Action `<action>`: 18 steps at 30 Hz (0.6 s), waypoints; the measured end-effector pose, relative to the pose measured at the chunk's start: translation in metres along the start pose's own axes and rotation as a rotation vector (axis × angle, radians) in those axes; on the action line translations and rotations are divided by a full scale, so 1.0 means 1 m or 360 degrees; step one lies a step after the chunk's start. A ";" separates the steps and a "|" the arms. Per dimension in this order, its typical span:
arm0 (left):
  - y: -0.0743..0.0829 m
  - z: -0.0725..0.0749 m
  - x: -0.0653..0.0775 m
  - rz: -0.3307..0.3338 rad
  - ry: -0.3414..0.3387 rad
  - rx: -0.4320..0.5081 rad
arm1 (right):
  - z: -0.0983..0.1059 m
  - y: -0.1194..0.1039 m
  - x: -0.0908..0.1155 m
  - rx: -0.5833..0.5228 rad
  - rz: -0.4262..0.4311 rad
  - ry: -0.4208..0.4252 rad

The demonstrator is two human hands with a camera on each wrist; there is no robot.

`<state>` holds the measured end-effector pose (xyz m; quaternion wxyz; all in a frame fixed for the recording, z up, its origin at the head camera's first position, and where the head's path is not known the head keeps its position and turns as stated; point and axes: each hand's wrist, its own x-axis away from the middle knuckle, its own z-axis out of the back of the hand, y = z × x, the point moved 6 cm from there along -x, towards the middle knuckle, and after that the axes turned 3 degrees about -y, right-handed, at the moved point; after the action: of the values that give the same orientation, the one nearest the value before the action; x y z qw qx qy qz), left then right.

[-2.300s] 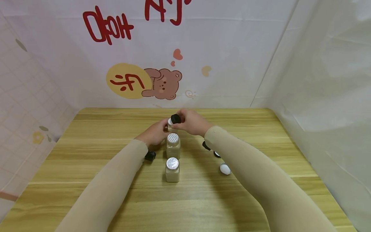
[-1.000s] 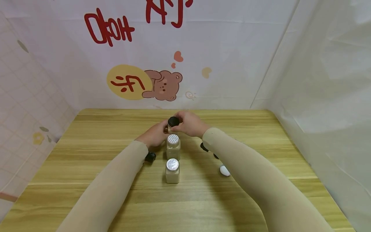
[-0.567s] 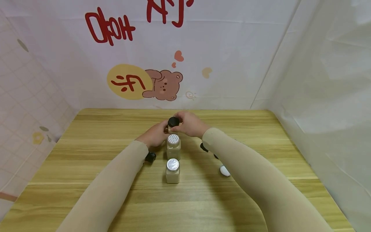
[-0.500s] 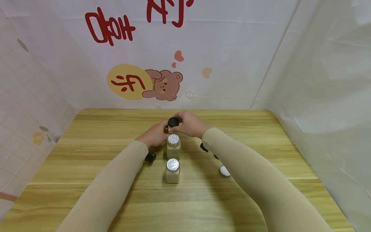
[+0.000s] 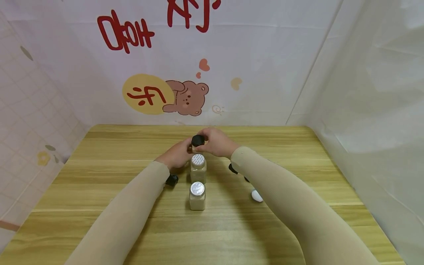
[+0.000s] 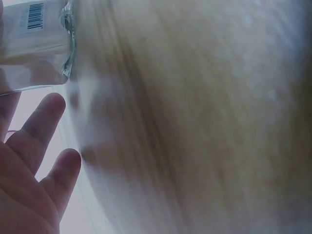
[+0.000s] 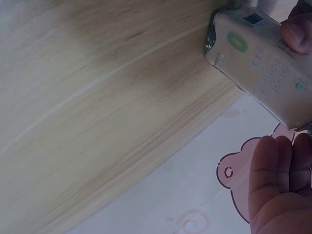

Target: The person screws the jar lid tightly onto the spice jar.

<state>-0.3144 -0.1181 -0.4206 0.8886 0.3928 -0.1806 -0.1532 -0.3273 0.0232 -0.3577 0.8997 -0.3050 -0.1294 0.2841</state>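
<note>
Three square clear jars with pale contents stand in a line down the middle of the table. The farthest jar (image 7: pixel 263 68) is steadied by my left hand (image 5: pixel 177 154), whose thumb shows on its side in the right wrist view. My right hand (image 5: pixel 216 142) holds a black lid (image 5: pixel 198 140) level on top of that jar, fingers around its edge. The middle jar (image 5: pixel 198 173) has a white patterned seal on its mouth, and the nearest jar (image 5: pixel 197 200) a shiny silver one. Two of my left fingers (image 6: pixel 41 119) extend below the jar's side in the left wrist view.
To the right, a round lid with a white inside (image 5: pixel 257 195) lies on the wooden table (image 5: pixel 212 243). Another dark-edged lid (image 5: pixel 247 179) is mostly hidden by my right sleeve. Small black devices sit at both wrists. A white printed sheet (image 5: pixel 258 55) rises behind the table.
The black lid was tilted beside the jar's white top; my right hand has brought it left and flat over the mouth. In the last half second almost nothing moves.
</note>
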 end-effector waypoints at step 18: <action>-0.001 0.000 0.000 0.0025 0.0000 -0.0023 | 0.000 0.002 -0.003 0.0063 -0.0018 0.0004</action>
<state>-0.3149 -0.1186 -0.4213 0.8926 0.3850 -0.1826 -0.1476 -0.3305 0.0233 -0.3589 0.9074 -0.2866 -0.1245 0.2810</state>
